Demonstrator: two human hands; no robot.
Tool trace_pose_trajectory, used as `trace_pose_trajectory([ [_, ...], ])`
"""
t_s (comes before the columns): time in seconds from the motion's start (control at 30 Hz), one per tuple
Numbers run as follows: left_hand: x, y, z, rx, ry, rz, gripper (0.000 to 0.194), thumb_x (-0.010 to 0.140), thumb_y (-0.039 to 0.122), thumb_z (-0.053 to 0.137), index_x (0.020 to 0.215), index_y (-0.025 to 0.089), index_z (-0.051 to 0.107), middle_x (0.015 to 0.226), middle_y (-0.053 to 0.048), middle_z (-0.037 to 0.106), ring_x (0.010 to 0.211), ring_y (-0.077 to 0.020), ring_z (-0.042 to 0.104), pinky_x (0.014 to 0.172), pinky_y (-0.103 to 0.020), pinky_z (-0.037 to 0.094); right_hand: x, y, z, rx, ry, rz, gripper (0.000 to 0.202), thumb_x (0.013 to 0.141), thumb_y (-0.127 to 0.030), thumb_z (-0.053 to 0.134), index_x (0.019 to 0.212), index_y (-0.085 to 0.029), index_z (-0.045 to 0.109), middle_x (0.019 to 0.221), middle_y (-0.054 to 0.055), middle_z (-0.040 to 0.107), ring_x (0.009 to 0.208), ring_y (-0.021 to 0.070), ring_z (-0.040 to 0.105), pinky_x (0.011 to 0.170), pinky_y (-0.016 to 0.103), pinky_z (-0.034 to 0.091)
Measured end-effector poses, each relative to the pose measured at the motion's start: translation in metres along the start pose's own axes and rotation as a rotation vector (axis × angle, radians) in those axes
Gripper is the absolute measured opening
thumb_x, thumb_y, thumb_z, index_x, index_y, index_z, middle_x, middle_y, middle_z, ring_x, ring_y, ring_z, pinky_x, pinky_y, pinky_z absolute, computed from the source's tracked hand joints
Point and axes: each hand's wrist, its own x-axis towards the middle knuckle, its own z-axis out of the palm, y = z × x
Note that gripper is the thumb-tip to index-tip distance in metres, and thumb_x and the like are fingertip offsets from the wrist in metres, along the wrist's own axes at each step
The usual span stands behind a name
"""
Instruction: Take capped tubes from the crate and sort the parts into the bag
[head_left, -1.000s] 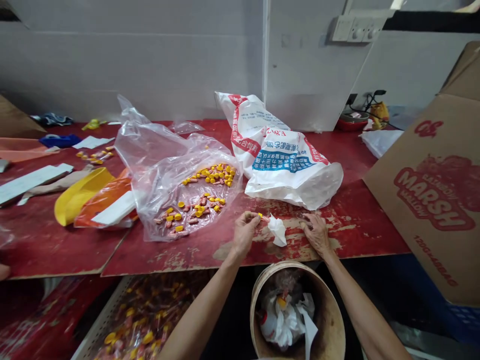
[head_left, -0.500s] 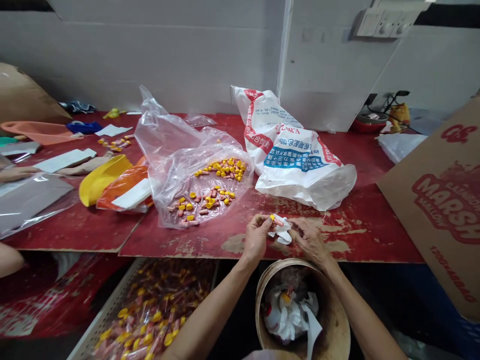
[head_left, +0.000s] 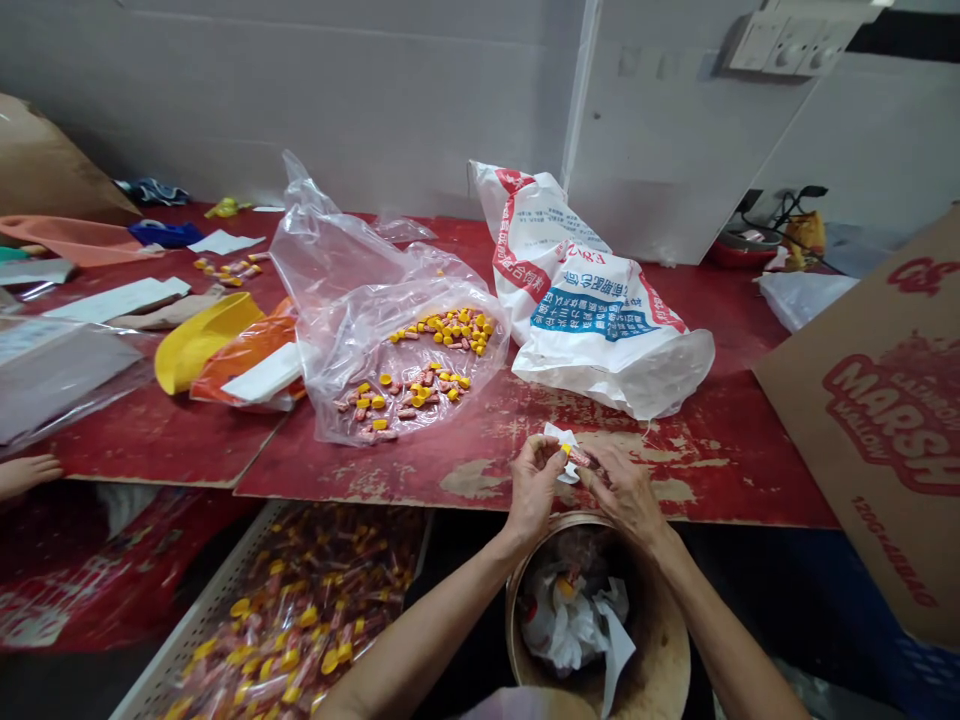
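Note:
My left hand pinches the yellow-capped end of a small candy tube with pinkish contents. At the tube's other end are the closed fingers of my right hand. Crumpled white tissue shows behind the tube and between my hands; whether it is held or lies on the table cannot be told. Both hands are above the front edge of the red table. Just below them stands a round bin with white paper and clear plastic inside.
Left of my hands, a clear plastic bag holds several capped tubes. Behind lies a white printed sack. A crate of tubes sits below the table. A carton stands right; scoops and another person's hand are left.
My right fingers have moved from the tissue to the tube's free end. The tube has shifted slightly right and down. Another person's hand now shows on the table's left edge.

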Motion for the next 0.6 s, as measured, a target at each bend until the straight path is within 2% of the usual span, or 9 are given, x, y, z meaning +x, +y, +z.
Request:
trace_pose_trajectory([
  [0.17,-0.003,-0.001,-0.002,0.191,-0.037,0.086,0.023,0.074,0.034,0.066,0.090,0.019,0.072,0.091,-0.005,0.066,0.087,-0.0171,0.059,0.083,-0.028,0.045,-0.008,-0.007,0.003,-0.060,0.015,0.016,0.023,0.092,-0.026,0.041,0.110,-0.019,0.054,0.095,0.008,0.061,0.075,0.0189,0.059,0.070,0.032,0.049],
  [0.4,-0.017,0.007,0.000,0.315,-0.105,0.176,0.026,0.086,0.035,0.052,0.084,0.020,0.073,0.082,-0.003,0.063,0.081,-0.0152,0.056,0.079,-0.025,0.044,-0.013,-0.016,0.007,-0.055,0.046,0.112,0.021,0.093,-0.030,0.041,0.105,-0.019,0.055,0.091,0.007,0.060,0.078,0.0195,0.059,0.069,0.030,0.046],
  [0.6,-0.013,0.013,0.001,0.315,-0.202,0.191,0.027,0.086,0.036,0.051,0.083,0.018,0.071,0.081,-0.004,0.061,0.078,-0.0159,0.054,0.076,-0.025,0.043,-0.007,-0.018,0.004,0.060,0.072,0.187,0.023,0.091,-0.035,0.046,0.098,-0.019,0.060,0.089,0.006,0.062,0.077,0.0188,0.059,0.068,0.029,0.044],
])
